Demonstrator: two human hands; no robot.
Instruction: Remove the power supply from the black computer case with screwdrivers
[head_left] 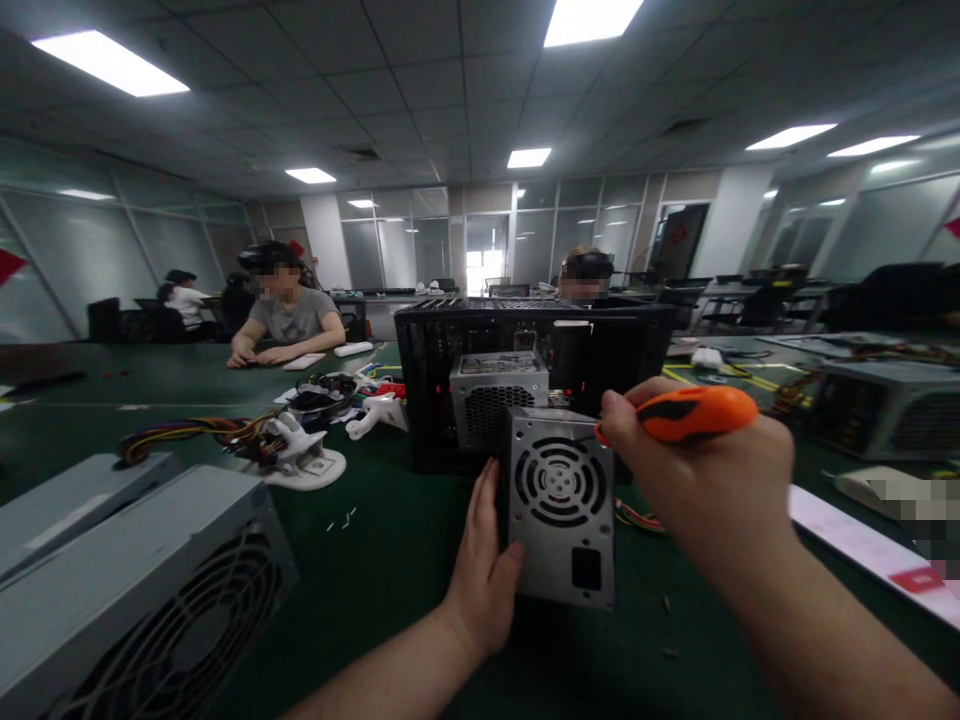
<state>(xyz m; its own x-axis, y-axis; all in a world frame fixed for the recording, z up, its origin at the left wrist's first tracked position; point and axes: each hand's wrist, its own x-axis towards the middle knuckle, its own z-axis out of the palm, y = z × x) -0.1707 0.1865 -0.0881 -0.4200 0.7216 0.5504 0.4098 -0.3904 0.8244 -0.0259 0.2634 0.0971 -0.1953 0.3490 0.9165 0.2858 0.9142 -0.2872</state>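
Across the green worktop we see a black computer case at frame centre; below it stands the grey power supply, our left hand clasping its left edge; our right hand, right of it, grips an orange-handled screwdriver.

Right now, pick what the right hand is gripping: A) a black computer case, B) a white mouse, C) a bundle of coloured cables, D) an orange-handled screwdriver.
D: the right hand is closed around an orange-handled screwdriver whose tip end points at the upright grey power supply, which the left hand steadies on the green table.
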